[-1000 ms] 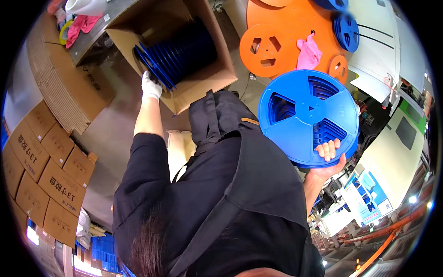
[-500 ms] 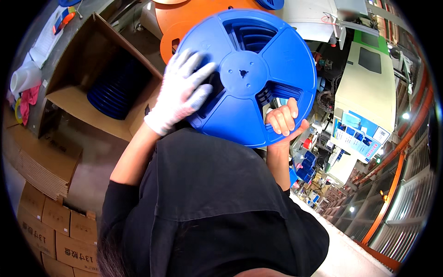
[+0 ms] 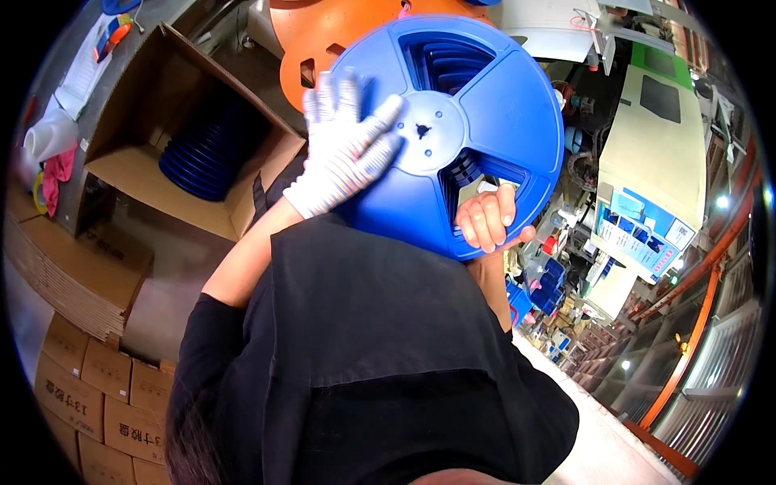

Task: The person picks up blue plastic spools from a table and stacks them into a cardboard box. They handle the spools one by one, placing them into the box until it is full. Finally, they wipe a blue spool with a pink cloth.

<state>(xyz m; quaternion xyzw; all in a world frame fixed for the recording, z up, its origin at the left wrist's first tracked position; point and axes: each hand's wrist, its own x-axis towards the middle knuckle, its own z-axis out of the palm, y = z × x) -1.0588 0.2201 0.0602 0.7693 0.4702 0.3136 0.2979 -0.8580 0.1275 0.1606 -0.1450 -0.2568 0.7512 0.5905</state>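
Note:
A stack of blue plastic reels (image 3: 509,105) is held up in front of my chest, its round face with cut-out windows turned toward me. Further rims show in layers through the windows. My right hand (image 3: 487,220), bare, is wrapped round the lower right edge, fingers through a window and thumb outside. Over the left part of the face lies my left hand (image 3: 347,153), in a white striped glove, fingers spread and slightly blurred. Whether its palm touches the reel I cannot tell.
To the left, an open cardboard box (image 3: 153,184) contains several dark blue reels (image 3: 198,162). Flattened cardboard (image 3: 77,271) and closed cartons (image 3: 133,424) are stacked below it. Orange discs (image 3: 323,36) lie beyond the reels. A cream and green machine (image 3: 651,145) stands at the right.
My left hand has shifted slightly right across the reel face, its fingers now more upright and spread. The reels have moved a little to the right, while my right hand keeps its grip.

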